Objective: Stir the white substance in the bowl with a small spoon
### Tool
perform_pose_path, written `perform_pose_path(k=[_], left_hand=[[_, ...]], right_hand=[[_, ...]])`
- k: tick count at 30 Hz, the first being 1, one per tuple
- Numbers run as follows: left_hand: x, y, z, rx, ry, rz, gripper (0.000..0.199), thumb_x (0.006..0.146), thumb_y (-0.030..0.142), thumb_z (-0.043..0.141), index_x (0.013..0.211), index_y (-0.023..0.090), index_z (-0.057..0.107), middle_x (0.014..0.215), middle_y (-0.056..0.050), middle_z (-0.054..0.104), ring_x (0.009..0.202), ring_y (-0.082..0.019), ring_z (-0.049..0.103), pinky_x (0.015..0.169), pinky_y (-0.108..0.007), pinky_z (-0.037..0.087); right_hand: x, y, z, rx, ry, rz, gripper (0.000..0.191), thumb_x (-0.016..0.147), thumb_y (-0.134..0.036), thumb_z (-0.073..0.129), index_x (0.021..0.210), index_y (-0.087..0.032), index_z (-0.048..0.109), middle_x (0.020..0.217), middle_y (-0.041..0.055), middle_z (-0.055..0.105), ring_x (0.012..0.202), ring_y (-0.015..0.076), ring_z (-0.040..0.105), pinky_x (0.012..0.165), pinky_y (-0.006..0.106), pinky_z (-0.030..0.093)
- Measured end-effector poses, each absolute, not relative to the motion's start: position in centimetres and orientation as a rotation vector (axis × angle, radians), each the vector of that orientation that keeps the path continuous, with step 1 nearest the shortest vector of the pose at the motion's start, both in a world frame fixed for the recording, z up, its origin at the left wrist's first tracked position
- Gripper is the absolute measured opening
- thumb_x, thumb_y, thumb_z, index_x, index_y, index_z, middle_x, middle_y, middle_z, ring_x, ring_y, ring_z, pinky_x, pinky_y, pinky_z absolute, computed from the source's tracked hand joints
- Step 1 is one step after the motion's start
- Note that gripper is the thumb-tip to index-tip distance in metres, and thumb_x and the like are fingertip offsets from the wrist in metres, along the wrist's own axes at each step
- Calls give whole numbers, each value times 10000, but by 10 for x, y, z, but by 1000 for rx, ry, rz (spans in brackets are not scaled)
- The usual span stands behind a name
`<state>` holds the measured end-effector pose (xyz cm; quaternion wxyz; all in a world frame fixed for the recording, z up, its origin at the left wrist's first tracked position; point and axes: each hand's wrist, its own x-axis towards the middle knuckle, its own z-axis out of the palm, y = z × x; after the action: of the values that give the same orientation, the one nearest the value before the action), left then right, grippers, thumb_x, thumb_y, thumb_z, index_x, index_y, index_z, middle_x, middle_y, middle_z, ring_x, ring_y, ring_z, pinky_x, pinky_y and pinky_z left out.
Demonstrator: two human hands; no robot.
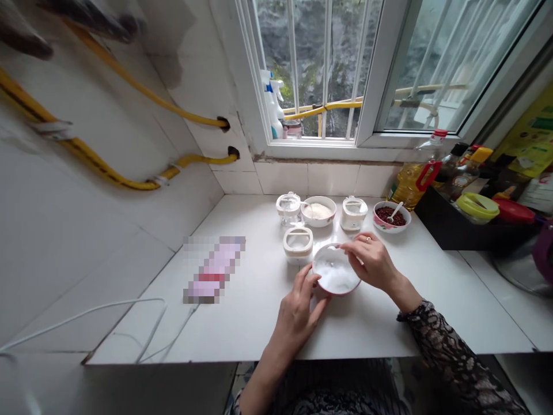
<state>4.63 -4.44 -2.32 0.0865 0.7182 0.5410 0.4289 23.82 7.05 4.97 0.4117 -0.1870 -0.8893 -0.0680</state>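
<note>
steadying a bowl (345,293) on the surface (242,337), just beside a square jar (298,252), with left hand (298,306) spread around its side; pinching an apparent spoon (333,248) in right hand (369,262). seemingly midway through scooping, with white granules (339,278) already inside, remaining amount unclear.

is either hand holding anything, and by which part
The left hand holds the bowl by its left side. The right hand is pinched over the bowl's far-right edge; what it holds, if anything, cannot be told.

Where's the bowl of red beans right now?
In the head view, the bowl of red beans sits on the counter, right of center, just right of a jar, in front of the oil bottle and beyond the right hand.
</note>
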Motion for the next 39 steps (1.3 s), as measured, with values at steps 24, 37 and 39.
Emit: perform_pose_path(k=[24,37,39], left_hand=[[45,-53,-13,1965,1536,1323,324,964,339,571,1245,207,477,1370,-185,550,932,-187,726,727,-286,656],[42,-53,-10,1925,1563,1304,306,936,305,618,1208,206,516,1339,-163,572,1064,-229,690,719,-275,659],[42,-53,-10,1923,1566,1310,301,938,311,615,1202,206,517,1329,-160,576,1038,-223,697,714,-275,659]], right_hand=[[245,64,54,-833,-2062,400,156,914,-123,552,948,-218,671,750,23,692,706,181,638,679,342,514],[250,58,68,-808,-2405,43,192,878,-61,469,918,-160,628,720,67,643,694,207,544,692,370,472],[250,55,72,-770,-2481,81,185,859,-53,468,883,-161,617,697,58,632,672,200,529,714,376,476]])
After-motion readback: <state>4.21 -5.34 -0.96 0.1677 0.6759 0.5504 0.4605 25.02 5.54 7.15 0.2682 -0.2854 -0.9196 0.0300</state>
